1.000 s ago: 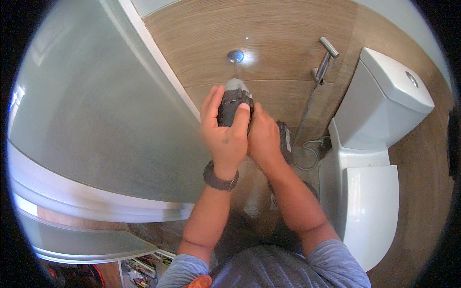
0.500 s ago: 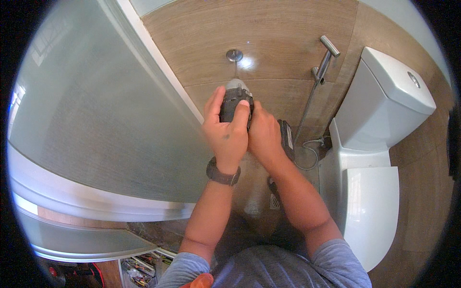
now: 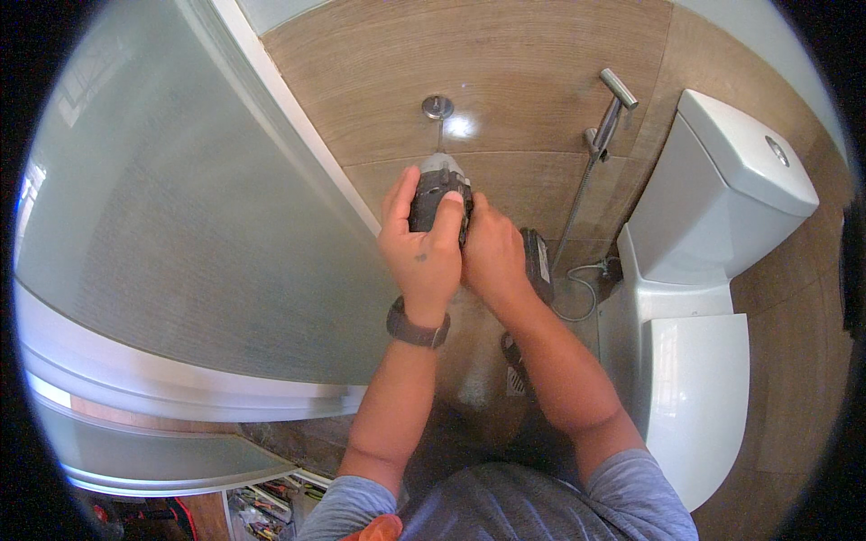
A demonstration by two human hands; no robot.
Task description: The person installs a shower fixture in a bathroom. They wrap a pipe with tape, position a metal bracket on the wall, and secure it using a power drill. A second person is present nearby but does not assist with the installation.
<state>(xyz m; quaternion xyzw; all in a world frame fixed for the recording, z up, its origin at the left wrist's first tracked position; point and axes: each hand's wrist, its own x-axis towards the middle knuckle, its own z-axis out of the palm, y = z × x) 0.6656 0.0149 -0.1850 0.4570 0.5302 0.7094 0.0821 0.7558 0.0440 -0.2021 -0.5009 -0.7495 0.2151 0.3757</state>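
Note:
A cordless drill (image 3: 431, 211), black with a grey nose, is held in both my hands and points at the wood-look wall. My left hand (image 3: 422, 257) wraps round the drill's body from behind, thumb along its top. On the grip side my right hand (image 3: 494, 245) is closed; its fingers and the handle are mostly hidden. A thin bit (image 3: 440, 137) runs from the drill's nose up to a round chrome wall fitting (image 3: 437, 106). Whether the tip touches the fitting I cannot tell. The drill's lamp throws a bright spot on the wall beside it.
A frosted glass panel (image 3: 207, 225) with a white frame stands close on my left. To the right are a chrome hand sprayer (image 3: 613, 113) with its hose and a white toilet (image 3: 699, 388). A tray of tools (image 3: 262, 509) lies at the lower left.
The drill and both hands have shifted very slightly left and down in the picture. My grip looks the same.

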